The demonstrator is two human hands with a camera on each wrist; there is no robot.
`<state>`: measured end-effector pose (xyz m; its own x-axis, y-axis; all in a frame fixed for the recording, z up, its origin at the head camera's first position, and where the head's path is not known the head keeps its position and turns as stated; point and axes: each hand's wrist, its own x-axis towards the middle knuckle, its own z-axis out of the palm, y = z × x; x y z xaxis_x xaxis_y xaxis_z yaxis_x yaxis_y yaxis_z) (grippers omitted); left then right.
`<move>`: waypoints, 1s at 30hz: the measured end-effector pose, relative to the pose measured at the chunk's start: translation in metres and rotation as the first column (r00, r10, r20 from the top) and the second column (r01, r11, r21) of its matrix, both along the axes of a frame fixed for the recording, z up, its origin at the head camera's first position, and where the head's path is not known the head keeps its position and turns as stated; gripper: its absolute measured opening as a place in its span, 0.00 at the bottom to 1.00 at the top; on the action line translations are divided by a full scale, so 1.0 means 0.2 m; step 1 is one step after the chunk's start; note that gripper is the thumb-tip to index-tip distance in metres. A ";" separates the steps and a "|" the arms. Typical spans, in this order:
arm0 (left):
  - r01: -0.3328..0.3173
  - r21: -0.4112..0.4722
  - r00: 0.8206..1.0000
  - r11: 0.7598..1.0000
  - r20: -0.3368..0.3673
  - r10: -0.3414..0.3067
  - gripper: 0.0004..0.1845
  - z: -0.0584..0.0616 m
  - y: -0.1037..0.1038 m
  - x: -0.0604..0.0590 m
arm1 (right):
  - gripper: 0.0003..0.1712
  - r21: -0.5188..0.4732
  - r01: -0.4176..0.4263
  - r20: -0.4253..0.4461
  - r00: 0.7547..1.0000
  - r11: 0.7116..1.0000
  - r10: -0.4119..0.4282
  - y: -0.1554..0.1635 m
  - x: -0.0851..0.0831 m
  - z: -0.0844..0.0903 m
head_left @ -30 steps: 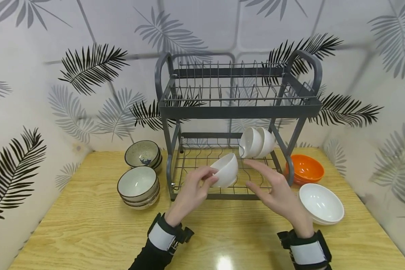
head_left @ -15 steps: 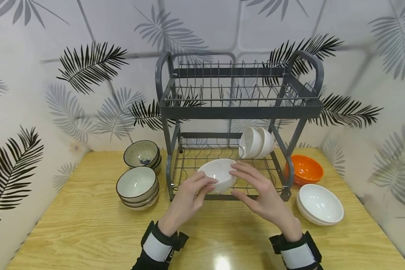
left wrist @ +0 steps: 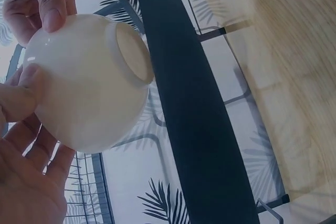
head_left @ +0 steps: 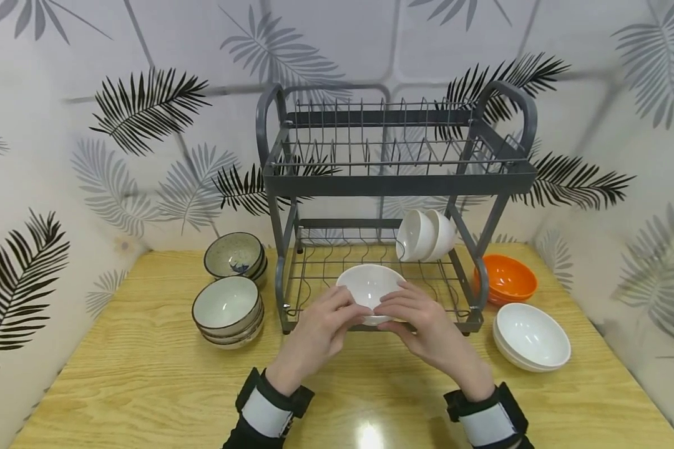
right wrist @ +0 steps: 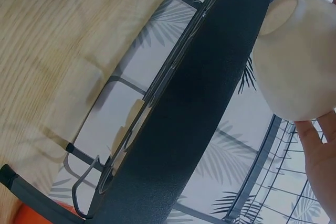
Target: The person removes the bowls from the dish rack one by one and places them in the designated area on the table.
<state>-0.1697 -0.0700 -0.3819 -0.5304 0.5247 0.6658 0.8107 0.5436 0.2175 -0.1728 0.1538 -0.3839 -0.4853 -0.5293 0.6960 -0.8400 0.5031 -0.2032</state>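
A small white bowl (head_left: pixel 367 282) is held between both hands at the front of the lower tier of a dark grey dish rack (head_left: pixel 393 185). My left hand (head_left: pixel 320 327) pinches its near rim from the left, thumb outside and fingers inside. Opposite it, my right hand (head_left: pixel 429 324) grips the rim from the right, the two hands' fingertips nearly meeting. The left wrist view shows the underside of the bowl (left wrist: pixel 92 85) with its foot ring, close by the rack's front bar (left wrist: pixel 184 103). Two white bowls (head_left: pixel 415 237) stand tilted on edge at the right of the lower tier.
Left of the rack are stacks of grey-white bowls (head_left: pixel 227 305) and speckled bowls (head_left: pixel 233 252). On the right stand orange bowls (head_left: pixel 508 279) and larger white bowls (head_left: pixel 532 337). The rack's upper tier (head_left: pixel 371 149) has upright wires. All rests on a wooden table (head_left: pixel 146 374).
The bowl has turned from tilted sideways to having its opening face up toward me. My right hand has moved left from beside the bowl and taken hold of its rim.
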 end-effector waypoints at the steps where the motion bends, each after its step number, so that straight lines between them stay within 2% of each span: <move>1: 0.001 -0.004 1.000 1.000 -0.001 -0.001 0.08 0.00 0.00 0.00 | 0.13 0.010 0.004 0.008 1.000 1.000 -0.004 0.00 0.00 0.00; 6: 0.019 -0.020 1.000 1.000 -0.017 -0.019 0.10 -0.02 0.00 -0.01 | 0.09 0.058 0.035 0.019 0.999 0.998 -0.036 0.01 0.00 0.00; 10: 0.017 -0.029 1.000 0.999 0.000 -0.017 0.11 -0.03 0.00 -0.02 | 0.06 0.080 0.036 -0.009 0.999 0.996 -0.035 0.01 -0.01 -0.01; 14: 0.013 -0.030 0.999 0.999 0.045 -0.011 0.12 -0.03 0.00 -0.02 | 0.07 0.098 0.049 -0.066 0.997 0.994 -0.042 0.03 -0.03 -0.01; 19: 0.009 -0.037 0.993 0.999 0.116 -0.005 0.24 -0.04 0.00 -0.02 | 0.12 0.122 0.091 -0.113 0.991 0.988 -0.077 0.09 -0.02 0.00; 25: -0.010 -0.020 0.973 1.000 0.229 0.014 0.32 -0.06 0.00 -0.03 | 0.13 0.144 0.105 -0.115 0.989 0.984 -0.089 0.17 0.00 -0.01; 30: -0.028 -0.030 0.958 0.999 0.283 0.035 0.34 -0.08 0.00 -0.04 | 0.12 0.141 0.127 -0.132 0.985 0.982 -0.109 0.25 0.02 -0.02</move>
<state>-0.1773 -0.0699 -0.3972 -0.7120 0.5197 0.4721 0.7002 0.5762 0.4217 -0.1681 0.2035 -0.3884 -0.4659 -0.5751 0.6725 -0.7868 0.6170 -0.0174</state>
